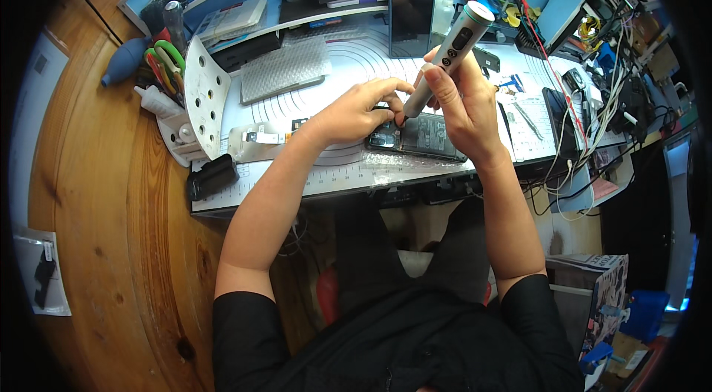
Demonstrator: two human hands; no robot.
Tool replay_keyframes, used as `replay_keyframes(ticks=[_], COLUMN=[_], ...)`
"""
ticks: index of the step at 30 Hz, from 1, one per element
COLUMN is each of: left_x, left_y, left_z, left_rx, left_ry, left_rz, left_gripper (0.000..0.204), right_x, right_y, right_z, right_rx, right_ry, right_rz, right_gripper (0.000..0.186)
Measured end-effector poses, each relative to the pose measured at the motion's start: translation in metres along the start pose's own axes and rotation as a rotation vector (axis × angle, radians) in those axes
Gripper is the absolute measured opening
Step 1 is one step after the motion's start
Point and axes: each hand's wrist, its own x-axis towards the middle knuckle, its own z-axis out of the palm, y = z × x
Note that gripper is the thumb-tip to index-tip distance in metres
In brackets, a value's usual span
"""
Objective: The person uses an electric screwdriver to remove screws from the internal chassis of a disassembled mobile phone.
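White mat [334,157]: opened phone [428,136] under left fingers [389,86], grip unclear; right fingers [445,89] clamped round grey screwdriver [451,57].

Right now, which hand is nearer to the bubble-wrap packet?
Left. The left hand is to the right of the bubble-wrap packet; the right hand, holding a grey tool, is farther right.

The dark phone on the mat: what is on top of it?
Over the phone are fingertips of the left hand and the lower end of the grey pen-shaped tool in the right hand. I can't tell whether they touch it; parts beneath the hands are covered.
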Motion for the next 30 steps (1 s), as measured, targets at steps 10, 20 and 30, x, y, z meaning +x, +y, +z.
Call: replay_keyframes(ticks=[10,20,30], left_x=[-0.001,-0.008,-0.007], left_y=[0.000,0.008,0.011], left_z=[-0.001,-0.010,-0.011], left_rx=[0.072,0.310,0.282], left_ry=[-0.022,-0.053,-0.087], left_rz=[0.018,-0.062,-0.121], left_gripper=[0.044,0.057,0.061], right_x=[0.003,0.006,0.004], right_y=[-0.006,-0.005,-0.007], right_z=[0.005,0.008,0.011], right_rx=[-0.016,0.025,0.081], right_ry=[-0.092,-0.097,-0.109], right_rz=[0.008,0.046,0.065], right_gripper=[0.029,0.029,0.028])
